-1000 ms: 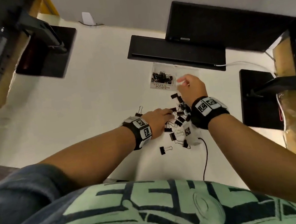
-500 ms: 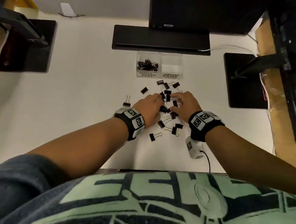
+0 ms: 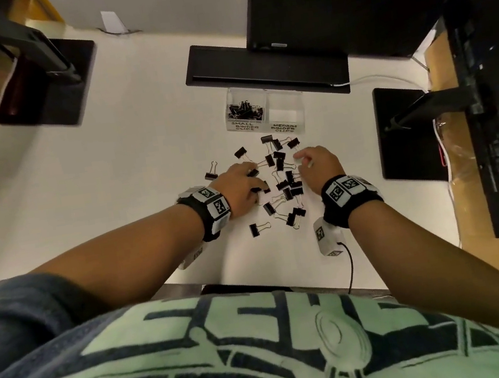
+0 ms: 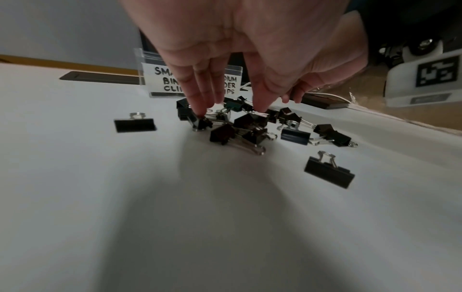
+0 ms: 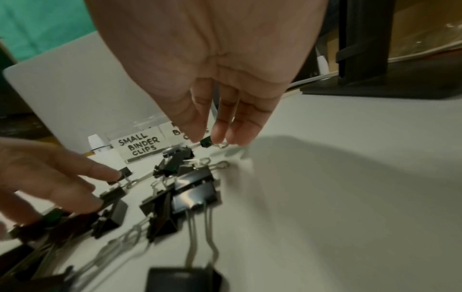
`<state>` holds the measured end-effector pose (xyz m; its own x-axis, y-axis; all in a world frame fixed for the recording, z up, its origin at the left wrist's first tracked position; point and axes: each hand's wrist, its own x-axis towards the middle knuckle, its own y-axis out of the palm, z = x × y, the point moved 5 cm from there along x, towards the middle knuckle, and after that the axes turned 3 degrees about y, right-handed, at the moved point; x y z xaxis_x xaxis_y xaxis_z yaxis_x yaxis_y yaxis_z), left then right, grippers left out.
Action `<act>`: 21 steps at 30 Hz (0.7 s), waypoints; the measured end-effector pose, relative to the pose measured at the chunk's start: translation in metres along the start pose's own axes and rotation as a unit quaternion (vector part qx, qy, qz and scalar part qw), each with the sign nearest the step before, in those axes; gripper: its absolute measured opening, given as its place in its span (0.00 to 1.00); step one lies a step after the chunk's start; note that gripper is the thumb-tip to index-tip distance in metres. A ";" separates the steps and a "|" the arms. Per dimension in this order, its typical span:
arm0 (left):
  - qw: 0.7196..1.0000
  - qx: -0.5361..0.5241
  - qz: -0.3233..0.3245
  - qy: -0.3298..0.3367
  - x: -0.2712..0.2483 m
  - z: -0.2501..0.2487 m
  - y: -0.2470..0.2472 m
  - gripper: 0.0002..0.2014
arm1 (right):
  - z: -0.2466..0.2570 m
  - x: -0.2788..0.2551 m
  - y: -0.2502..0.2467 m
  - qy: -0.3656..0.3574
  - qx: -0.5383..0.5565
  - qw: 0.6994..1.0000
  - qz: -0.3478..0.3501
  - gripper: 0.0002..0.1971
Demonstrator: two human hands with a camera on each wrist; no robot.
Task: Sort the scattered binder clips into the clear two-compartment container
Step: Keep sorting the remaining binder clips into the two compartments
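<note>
Left stand (image 3: 45, 89): black base, far-left part of the desk (image 3: 110, 177).
Lone clip (image 3: 212, 173): on the desk, just left of the left hand, apart from the pile.
Left hand (image 3: 241, 186): palm down over the pile's left side; fingers (image 4: 200, 98) straight, tips pressing down on clips, curled round none.
Clips (image 3: 282, 180): black with silver handles, scattered mid-desk between the two hands, many touching or overlapping; a few loose toward the near edge.
Box (image 3: 264, 110): clear, two compartments, near the far edge just before the black monitor base (image 3: 265, 66), beyond the pile.
Left compartment: labelled SMALL BINDER CLIPS, heap of black clips inside.
Right compartment: labelled MEDIUM BINDER CLIPS; contents cannot be told.
Right hand (image 3: 317, 167): over the pile's right side, raised a little off the desk; thumb and fingertips (image 5: 220, 136) pinching a small clip (image 5: 207, 142) by its wire handles.
Wrist bands: black, with white marker tiles, on both wrists.
Right stand (image 3: 408, 132): black base near the right edge of the desk.
</note>
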<state>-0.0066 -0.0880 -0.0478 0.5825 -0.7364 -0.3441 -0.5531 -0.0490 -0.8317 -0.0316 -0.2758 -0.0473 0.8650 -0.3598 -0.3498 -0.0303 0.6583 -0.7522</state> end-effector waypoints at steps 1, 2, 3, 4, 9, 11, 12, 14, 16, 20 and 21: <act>1.000 -0.011 -0.006 -0.006 -0.001 0.002 -0.002 0.20 | 0.007 0.002 0.002 -0.010 -0.011 1.000 0.010 0.17; 1.000 -0.018 -0.009 -0.014 -0.002 0.004 -0.002 0.21 | 0.013 0.005 0.006 -0.021 -0.029 0.999 0.031 0.20; 1.000 -0.021 -0.008 -0.020 -0.002 0.005 -0.003 0.21 | 0.019 0.008 0.011 -0.032 -0.062 0.996 0.062 0.23; 0.999 -0.020 -0.002 -0.026 -0.003 0.006 -0.002 0.22 | 0.022 0.010 0.017 -0.040 -0.104 0.989 0.097 0.26; 0.998 -0.009 0.002 -0.059 -0.005 0.013 -0.004 0.24 | 0.020 0.011 0.004 -0.039 -0.064 0.994 0.078 0.30; 0.998 -0.019 -0.019 -0.055 -0.005 0.012 -0.006 0.21 | 0.015 0.007 -0.005 -0.016 -0.024 0.998 0.054 0.25; 0.998 -0.022 -0.031 -0.041 -0.005 0.009 -0.006 0.19 | 0.012 0.003 -0.006 -0.005 -0.006 0.998 0.061 0.21; 0.999 -0.024 -0.043 -0.005 -0.004 0.001 -0.003 0.19 | 0.009 -0.005 -0.005 0.012 0.006 0.996 0.090 0.16; 0.999 -0.012 -0.028 0.025 -0.003 -0.008 0.003 0.20 | 0.003 -0.010 0.001 0.021 -0.003 0.992 0.123 0.17; 0.999 0.040 0.000 0.021 0.001 -0.007 0.007 0.21 | -0.009 -0.015 0.002 0.019 -0.004 0.995 0.098 0.21; 0.999 0.044 -0.001 0.010 0.001 -0.003 0.006 0.21 | -0.011 -0.016 -0.001 0.021 0.008 0.997 0.078 0.22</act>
<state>-0.0114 -0.0912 -0.0515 0.5701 -0.7504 -0.3346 -0.4980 0.0083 -0.8671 -0.0511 -0.2784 -0.0469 0.8291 -0.2783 -0.4849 -0.1547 0.7192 -0.6773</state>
